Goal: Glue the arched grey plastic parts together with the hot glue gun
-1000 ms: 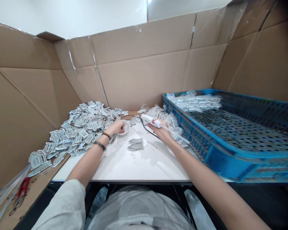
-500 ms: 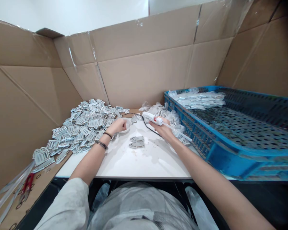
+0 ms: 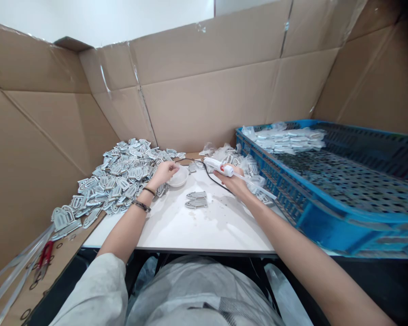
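Your right hand [image 3: 234, 182] grasps a white gun-shaped plastic tool [image 3: 226, 170], probably light, rigid, best held by its handle; your left hand [image 3: 163, 174], at the round white plastic bowl [image 3: 178, 183], may hold something, can't tell.

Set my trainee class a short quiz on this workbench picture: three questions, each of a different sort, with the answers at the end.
1. Multiple choice. What is the right hand holding?
A a paintbrush
B a white glue gun
C a screwdriver

2. True or false. The red-handled scissors lie on brown cardboard, off to the person's left.

3. Fill the gap. The left hand is at the left edge of a round white ____.

Key
1. B, with a clear stick sticking out of its back end.
2. True.
3. Bowl.
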Motion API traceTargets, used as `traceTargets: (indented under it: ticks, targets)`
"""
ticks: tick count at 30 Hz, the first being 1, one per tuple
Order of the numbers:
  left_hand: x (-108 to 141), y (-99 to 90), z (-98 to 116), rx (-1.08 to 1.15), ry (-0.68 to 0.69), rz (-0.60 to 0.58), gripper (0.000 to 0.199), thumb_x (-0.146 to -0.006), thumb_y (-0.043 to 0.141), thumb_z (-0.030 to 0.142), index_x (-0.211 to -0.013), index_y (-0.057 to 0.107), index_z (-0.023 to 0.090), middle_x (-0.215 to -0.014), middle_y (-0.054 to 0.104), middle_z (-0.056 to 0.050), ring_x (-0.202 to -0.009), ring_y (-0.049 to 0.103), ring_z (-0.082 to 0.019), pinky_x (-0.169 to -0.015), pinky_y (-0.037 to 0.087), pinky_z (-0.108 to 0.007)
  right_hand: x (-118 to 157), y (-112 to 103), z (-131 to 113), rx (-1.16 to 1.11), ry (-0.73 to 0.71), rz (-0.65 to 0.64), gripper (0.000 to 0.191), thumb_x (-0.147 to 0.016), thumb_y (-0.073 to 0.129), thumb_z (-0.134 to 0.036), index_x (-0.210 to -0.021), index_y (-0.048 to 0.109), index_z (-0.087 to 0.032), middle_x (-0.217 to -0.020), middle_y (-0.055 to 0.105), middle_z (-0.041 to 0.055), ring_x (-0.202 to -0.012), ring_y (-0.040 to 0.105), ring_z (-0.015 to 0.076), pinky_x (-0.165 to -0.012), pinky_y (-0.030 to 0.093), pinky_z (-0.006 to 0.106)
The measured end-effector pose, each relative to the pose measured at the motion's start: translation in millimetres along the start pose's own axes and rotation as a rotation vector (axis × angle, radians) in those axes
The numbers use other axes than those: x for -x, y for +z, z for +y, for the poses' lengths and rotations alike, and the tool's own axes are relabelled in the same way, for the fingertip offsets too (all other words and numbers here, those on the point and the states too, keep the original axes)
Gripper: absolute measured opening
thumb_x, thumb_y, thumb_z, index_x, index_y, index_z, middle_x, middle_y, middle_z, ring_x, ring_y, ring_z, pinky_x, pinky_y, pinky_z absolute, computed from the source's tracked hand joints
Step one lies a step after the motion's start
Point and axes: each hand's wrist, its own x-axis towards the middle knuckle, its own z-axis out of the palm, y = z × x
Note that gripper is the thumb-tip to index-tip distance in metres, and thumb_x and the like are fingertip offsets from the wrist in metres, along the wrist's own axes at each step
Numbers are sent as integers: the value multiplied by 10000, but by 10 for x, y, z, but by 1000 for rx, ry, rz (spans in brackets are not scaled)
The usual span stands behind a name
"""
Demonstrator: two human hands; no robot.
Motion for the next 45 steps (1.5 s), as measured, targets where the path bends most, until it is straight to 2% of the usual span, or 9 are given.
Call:
traceTargets:
  ticks: [3, 5, 14, 18, 23, 29, 37, 42, 45]
  targets:
    - [16, -29, 36, -30, 25, 28, 186, -823, 620, 321, -816, 724, 168, -847, 746, -60, -751, 656, -176, -701, 531, -264, 5, 3, 0, -7, 21, 3, 335, -722, 647, -539, -716, 550, -218, -587, 558, 9, -574, 557, 189, -518, 396, 277]
    - [19, -46, 48, -35, 2, 46, 177, -822, 610, 287, -841, 735, 163, -817, 748, -55, -738, 662, -173, -722, 528, -267, 3, 5, 1, 0, 38, 8, 348, -714, 650, -551, -735, 561, -216, -598, 565, 12, -585, 567, 196, -519, 403, 280]
    - [43, -2, 3, 109, -85, 119, 106, -839, 550, 200, -874, 637, 150, -760, 709, -38, -665, 677, -144, -596, 518, -213, 14, -7, -15, 15, 27, 2, 359, -705, 644, -555, -719, 548, -209, -593, 559, 8, -573, 540, 184, -530, 388, 289]
    - [76, 9, 52, 186, -124, 100, 55, -883, 515, 180, -900, 563, 158, -732, 686, -31, -632, 684, -133, -550, 501, -191, 28, -15, -47, 7, 46, 2, 346, -701, 661, -534, -708, 545, -208, -585, 553, 3, -577, 536, 179, -548, 394, 293]
    - [73, -10, 50, 34, -70, 93, 112, -890, 514, 213, -797, 556, 167, -688, 676, -23, -607, 651, -132, -561, 475, -204, 18, -5, -31, -1, 43, 8, 329, -702, 671, -510, -723, 557, -202, -599, 561, 5, -581, 543, 183, -550, 399, 295]
    - [55, -40, 12, -67, 3, 76, 130, -808, 635, 267, -748, 651, 153, -654, 680, -27, -632, 637, -153, -624, 482, -239, 14, -8, -32, 42, 40, 15, 326, -698, 686, -504, -726, 572, -200, -589, 565, 6, -599, 563, 194, -548, 405, 290]
    - [38, 1, -11, -76, -4, 52, 196, -787, 614, 175, -939, 735, 146, -769, 723, -46, -689, 639, -166, -692, 500, -266, 8, -3, -5, 27, 20, -1, 307, -707, 680, -485, -720, 543, -211, -608, 560, 9, -618, 567, 197, -535, 416, 284]
    - [41, -5, 17, -152, 42, 81, 123, -829, 599, 228, -815, 698, 156, -779, 698, -46, -772, 627, -181, -748, 495, -277, 9, -12, -7, 46, 16, -20, 313, -723, 671, -497, -713, 547, -211, -626, 567, 19, -627, 570, 197, -542, 424, 287]
    - [60, -6, 38, -116, 3, 105, 152, -859, 595, 270, -761, 623, 157, -753, 681, -44, -717, 618, -164, -702, 497, -266, 7, -7, 2, 45, 28, -18, 301, -717, 673, -487, -731, 556, -210, -634, 566, 17, -619, 567, 195, -537, 420, 288]
